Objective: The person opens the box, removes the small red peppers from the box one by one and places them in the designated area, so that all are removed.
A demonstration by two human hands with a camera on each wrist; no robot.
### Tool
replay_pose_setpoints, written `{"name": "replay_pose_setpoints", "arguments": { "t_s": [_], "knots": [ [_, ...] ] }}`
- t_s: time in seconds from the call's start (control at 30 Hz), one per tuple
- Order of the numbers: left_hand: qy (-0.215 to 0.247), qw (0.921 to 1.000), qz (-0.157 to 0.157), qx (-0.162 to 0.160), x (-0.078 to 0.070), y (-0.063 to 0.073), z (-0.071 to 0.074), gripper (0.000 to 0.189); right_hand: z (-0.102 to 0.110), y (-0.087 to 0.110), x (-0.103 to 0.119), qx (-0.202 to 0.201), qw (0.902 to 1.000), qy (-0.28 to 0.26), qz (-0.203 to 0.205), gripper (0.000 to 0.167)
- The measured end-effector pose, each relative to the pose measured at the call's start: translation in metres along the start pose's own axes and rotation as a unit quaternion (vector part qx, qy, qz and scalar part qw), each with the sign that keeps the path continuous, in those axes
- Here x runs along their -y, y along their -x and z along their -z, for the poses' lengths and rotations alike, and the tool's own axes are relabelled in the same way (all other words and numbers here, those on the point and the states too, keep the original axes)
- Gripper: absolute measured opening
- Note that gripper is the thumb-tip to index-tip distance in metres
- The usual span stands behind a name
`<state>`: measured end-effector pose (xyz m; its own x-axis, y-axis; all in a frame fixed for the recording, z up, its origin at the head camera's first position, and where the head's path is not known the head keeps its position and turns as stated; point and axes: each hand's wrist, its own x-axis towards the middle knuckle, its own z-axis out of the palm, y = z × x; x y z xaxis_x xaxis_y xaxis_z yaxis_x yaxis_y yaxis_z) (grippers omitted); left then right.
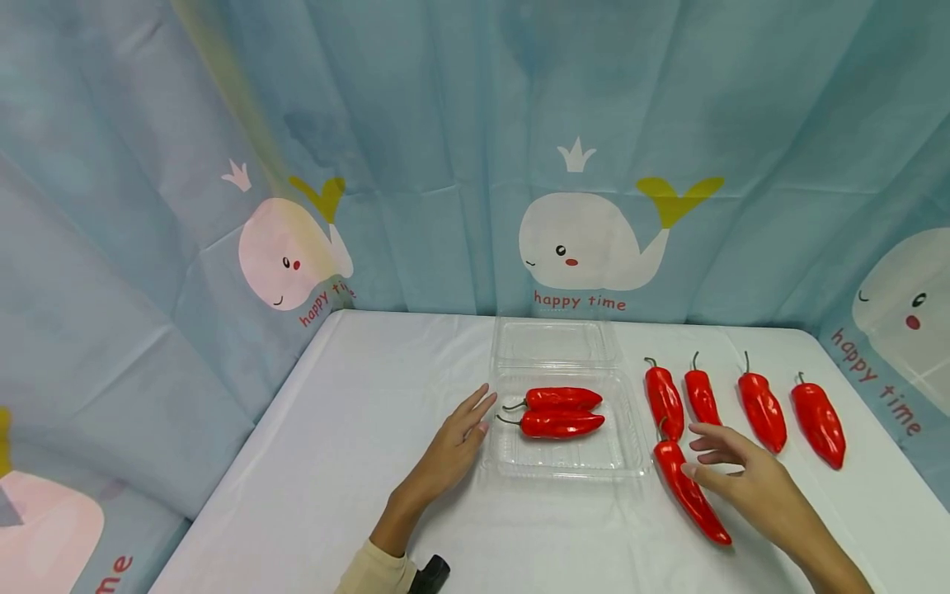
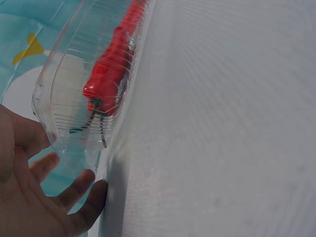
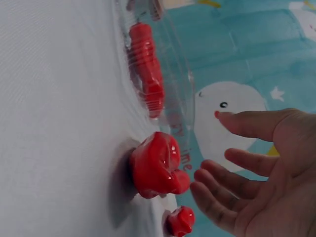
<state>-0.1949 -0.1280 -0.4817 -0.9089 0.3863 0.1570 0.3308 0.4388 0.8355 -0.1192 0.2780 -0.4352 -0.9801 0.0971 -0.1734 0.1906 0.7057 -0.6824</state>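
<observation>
Two red peppers (image 1: 562, 425) with thin green stems lie side by side in a clear plastic clamshell box (image 1: 623, 462), its lid (image 1: 552, 340) laid back. At the box's left side is my left hand (image 1: 450, 450), fingers spread and holding nothing; the left wrist view shows its thumb near the rim, and whether it touches cannot be told. My right hand (image 1: 753, 478) hovers beside the nearest loose red pepper (image 1: 690, 492), which lies slanting right of the box. In the right wrist view, that hand's fingers (image 3: 237, 185) are parted, with nothing between them.
Several more red peppers lie in a row at the right, among them one at the row's left (image 1: 664, 400) and one at the far right (image 1: 819, 425). A white cloth covers the table (image 1: 356, 396). A blue whale-print curtain (image 1: 445, 165) hangs behind.
</observation>
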Motion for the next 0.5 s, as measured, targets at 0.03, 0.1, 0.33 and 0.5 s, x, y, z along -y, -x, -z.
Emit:
{"name": "replay_pose_setpoints", "arguments": {
  "t_s": [0.03, 0.1, 0.33, 0.5],
  "knots": [
    [0.000, 1.0000, 0.001, 0.001, 0.000, 0.000, 0.000, 0.050, 0.000, 0.000, 0.002, -0.007, 0.9999, -0.002, 0.010, 0.080],
    [0.001, 1.0000, 0.001, 0.001, 0.001, 0.000, 0.000, 0.050, -0.001, 0.001, 0.006, -0.023, 0.9992, -0.006, 0.033, 0.078],
    [0.003, 1.0000, 0.003, 0.002, 0.001, 0.000, 0.000, 0.050, -0.009, 0.001, 0.020, -0.061, 0.9902, -0.057, 0.112, 0.066],
    [0.004, 1.0000, 0.004, 0.000, 0.001, -0.001, -0.001, 0.050, -0.012, -0.001, 0.032, -0.067, 0.9822, -0.088, 0.152, 0.063]
  ]
}}
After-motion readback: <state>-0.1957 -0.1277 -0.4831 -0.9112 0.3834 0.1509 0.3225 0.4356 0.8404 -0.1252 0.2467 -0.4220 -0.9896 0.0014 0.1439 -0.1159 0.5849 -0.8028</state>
